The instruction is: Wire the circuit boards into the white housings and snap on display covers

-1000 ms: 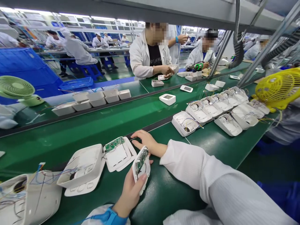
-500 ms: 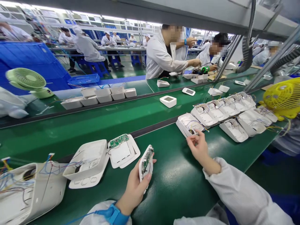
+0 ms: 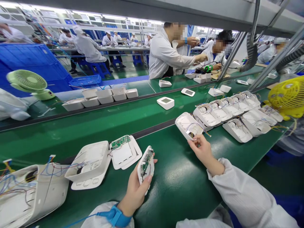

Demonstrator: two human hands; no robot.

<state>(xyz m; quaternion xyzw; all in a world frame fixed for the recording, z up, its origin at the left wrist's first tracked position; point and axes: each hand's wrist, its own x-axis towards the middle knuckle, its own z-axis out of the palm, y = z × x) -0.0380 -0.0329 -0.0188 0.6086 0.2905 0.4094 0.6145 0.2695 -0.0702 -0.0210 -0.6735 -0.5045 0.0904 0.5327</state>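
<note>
My left hand [image 3: 137, 180] is wrapped round a white front cover with a green circuit board [image 3: 146, 163] in it, held on edge above the green bench. My right hand [image 3: 201, 150] pinches the near rim of a white plastic housing [image 3: 187, 125] at the head of a row. Loose wires and a dark round part lie inside that housing, and its near side looks slightly lifted. Left of my left hand, another cover with a circuit board [image 3: 120, 143] lies on white plates. Beside it a white housing [image 3: 95, 155] rests on a further cover.
Several wired housings [image 3: 226, 107] stand in rows at the right, near a yellow fan [image 3: 285, 96]. Finished-looking units with screens [image 3: 165, 103] lie on the green belt [image 3: 99, 117]. A large housing [image 3: 52, 186] fills the near left. Co-workers [image 3: 166, 53] work across the line.
My right hand has closed on the housing's rim, and the housing has shifted slightly left and tilted. The screen units on the belt have moved left. My left hand keeps the cover, slightly turned.
</note>
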